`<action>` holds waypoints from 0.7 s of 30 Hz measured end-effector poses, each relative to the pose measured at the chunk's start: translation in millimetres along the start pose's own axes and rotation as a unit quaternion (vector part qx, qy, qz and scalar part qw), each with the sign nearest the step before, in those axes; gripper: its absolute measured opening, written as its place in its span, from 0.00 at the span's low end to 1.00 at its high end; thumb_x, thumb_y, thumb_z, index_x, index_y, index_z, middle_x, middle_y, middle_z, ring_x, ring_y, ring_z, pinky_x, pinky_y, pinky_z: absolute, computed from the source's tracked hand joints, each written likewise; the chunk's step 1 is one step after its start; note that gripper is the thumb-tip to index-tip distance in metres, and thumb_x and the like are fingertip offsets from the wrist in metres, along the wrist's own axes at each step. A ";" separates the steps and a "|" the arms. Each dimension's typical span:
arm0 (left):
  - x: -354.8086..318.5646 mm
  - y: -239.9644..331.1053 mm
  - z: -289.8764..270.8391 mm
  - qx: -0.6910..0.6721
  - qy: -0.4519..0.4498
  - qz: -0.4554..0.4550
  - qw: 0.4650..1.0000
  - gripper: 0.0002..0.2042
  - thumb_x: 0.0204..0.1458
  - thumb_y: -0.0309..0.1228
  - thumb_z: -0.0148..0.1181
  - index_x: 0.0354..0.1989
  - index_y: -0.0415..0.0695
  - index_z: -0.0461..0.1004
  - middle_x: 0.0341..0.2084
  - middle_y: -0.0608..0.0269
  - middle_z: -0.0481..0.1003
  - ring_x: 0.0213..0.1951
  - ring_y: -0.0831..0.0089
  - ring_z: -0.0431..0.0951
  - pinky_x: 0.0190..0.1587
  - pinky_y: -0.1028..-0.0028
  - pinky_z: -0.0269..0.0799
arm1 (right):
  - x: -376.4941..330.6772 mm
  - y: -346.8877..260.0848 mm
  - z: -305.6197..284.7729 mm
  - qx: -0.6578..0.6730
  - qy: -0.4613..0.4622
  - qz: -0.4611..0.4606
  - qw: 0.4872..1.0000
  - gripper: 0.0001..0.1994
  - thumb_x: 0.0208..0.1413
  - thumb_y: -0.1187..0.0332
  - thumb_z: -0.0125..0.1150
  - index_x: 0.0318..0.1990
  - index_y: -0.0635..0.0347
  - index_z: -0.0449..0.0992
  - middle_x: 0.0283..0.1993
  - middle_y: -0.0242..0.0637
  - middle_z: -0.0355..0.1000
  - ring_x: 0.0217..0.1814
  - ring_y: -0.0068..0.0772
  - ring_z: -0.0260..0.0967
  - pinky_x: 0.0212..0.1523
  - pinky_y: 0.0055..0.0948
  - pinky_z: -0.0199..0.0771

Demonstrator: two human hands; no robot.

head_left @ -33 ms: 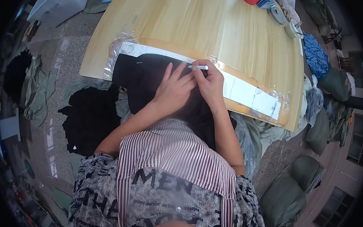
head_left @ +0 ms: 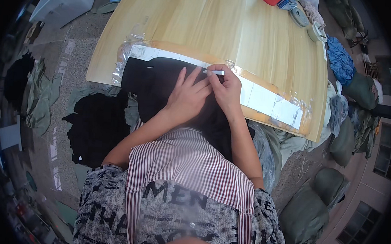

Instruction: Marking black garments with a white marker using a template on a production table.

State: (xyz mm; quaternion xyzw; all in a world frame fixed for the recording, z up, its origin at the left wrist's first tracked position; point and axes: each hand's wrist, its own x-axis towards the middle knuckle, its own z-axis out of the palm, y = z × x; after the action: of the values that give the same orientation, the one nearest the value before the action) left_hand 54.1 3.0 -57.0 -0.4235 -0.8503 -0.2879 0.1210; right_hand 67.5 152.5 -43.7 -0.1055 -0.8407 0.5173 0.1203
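A piece of black fabric [head_left: 148, 86] lies over the near edge of the wooden tabletop [head_left: 182, 28] and hangs down towards my lap. My left hand [head_left: 187, 95] presses flat on it, fingers spread. Pinched in my right hand [head_left: 228, 89] is a white marker pen [head_left: 216, 72], its tip pointing left at the fabric near the far edge, close to my left fingertips. A short white mark [head_left: 150, 67] shows on the black fabric further left. Beneath the fabric, a white paper strip [head_left: 267, 102] with thin dividing lines is taped along the table's near edge.
Black cloth [head_left: 98, 125] is heaped to the left below the table. On the table's far right are a roll of tape [head_left: 298, 17] and a white cup [head_left: 316, 32]. Beyond the right edge sit a blue cloth bundle [head_left: 340, 59] and stuffed green sacks [head_left: 305, 214]. A white bin [head_left: 64, 2] stands far left.
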 end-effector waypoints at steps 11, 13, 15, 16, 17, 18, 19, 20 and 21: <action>-1.6 3.8 -3.7 -0.036 -0.008 -0.020 0.999 0.19 0.44 0.23 0.56 0.48 0.46 0.74 0.52 0.61 0.70 0.64 0.53 0.59 0.62 0.40 0.48 | 18.6 -9.2 10.9 0.023 0.029 -0.035 0.999 0.09 0.54 0.64 0.61 0.35 0.61 0.75 0.26 0.44 0.75 0.28 0.37 0.75 0.30 0.30 0.73; -3.8 1.4 -1.0 -0.039 -0.008 -0.012 0.999 0.18 0.45 0.25 0.56 0.48 0.41 0.73 0.49 0.56 0.72 0.62 0.51 0.61 0.63 0.41 0.47 | 19.2 -22.3 19.9 0.107 -0.039 -0.034 0.993 0.09 0.54 0.66 0.61 0.37 0.62 0.76 0.28 0.42 0.76 0.30 0.35 0.76 0.33 0.28 0.73; -5.9 -1.5 6.3 -0.035 0.014 -0.002 0.999 0.18 0.45 0.26 0.56 0.47 0.39 0.73 0.47 0.53 0.73 0.61 0.50 0.62 0.63 0.41 0.47 | 19.7 -32.5 27.1 0.067 -0.078 -0.033 0.994 0.07 0.55 0.69 0.60 0.38 0.62 0.76 0.25 0.36 0.74 0.27 0.25 0.70 0.30 0.23 0.69; -4.2 -2.0 8.4 -0.033 0.034 0.012 0.999 0.18 0.45 0.26 0.57 0.47 0.37 0.73 0.45 0.50 0.73 0.59 0.49 0.64 0.64 0.41 0.46 | 21.7 -35.4 28.5 0.027 -0.111 -0.030 0.993 0.06 0.56 0.71 0.59 0.39 0.63 0.76 0.23 0.29 0.71 0.24 0.15 0.64 0.27 0.19 0.66; -3.9 -2.3 9.9 -0.037 0.036 0.017 0.998 0.17 0.45 0.26 0.56 0.46 0.35 0.73 0.42 0.47 0.74 0.57 0.48 0.65 0.64 0.42 0.45 | 23.9 -31.5 31.2 0.032 -0.116 -0.030 0.992 0.07 0.56 0.71 0.60 0.41 0.61 0.76 0.23 0.29 0.71 0.25 0.15 0.64 0.27 0.18 0.66; -2.9 -3.1 11.8 -0.036 0.040 0.015 0.998 0.17 0.45 0.26 0.56 0.46 0.35 0.73 0.42 0.47 0.74 0.57 0.48 0.65 0.64 0.42 0.45 | 26.7 -31.9 31.5 0.030 -0.119 -0.033 0.992 0.07 0.56 0.71 0.60 0.41 0.61 0.76 0.23 0.29 0.71 0.25 0.15 0.64 0.27 0.18 0.66; -2.5 -3.8 12.0 -0.039 0.040 0.016 0.998 0.17 0.45 0.26 0.56 0.46 0.35 0.73 0.42 0.48 0.74 0.57 0.48 0.65 0.64 0.42 0.45 | 28.8 -32.5 31.8 0.009 -0.123 -0.032 0.992 0.07 0.55 0.71 0.60 0.41 0.61 0.76 0.24 0.30 0.72 0.25 0.16 0.65 0.27 0.19 0.66; -2.2 -5.0 12.1 -0.042 0.040 0.017 0.998 0.17 0.45 0.26 0.56 0.46 0.35 0.73 0.42 0.48 0.74 0.57 0.49 0.66 0.64 0.42 0.45 | 31.0 -33.2 32.5 -0.012 -0.127 -0.032 0.991 0.07 0.55 0.72 0.60 0.40 0.61 0.77 0.24 0.31 0.72 0.25 0.17 0.66 0.27 0.20 0.67; -2.4 -6.3 12.2 -0.040 0.044 0.015 0.998 0.17 0.45 0.26 0.56 0.46 0.35 0.73 0.42 0.48 0.74 0.57 0.49 0.66 0.64 0.42 0.45 | 32.8 -31.9 34.4 -0.013 -0.129 -0.036 0.991 0.07 0.55 0.72 0.60 0.40 0.61 0.77 0.24 0.31 0.72 0.25 0.17 0.66 0.27 0.20 0.67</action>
State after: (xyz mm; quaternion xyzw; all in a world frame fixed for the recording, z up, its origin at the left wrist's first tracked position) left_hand 51.1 5.7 -70.3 -0.4276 -0.8258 -0.3377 0.1456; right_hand 23.9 119.2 -27.1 -0.0090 -0.8590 0.5111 0.0275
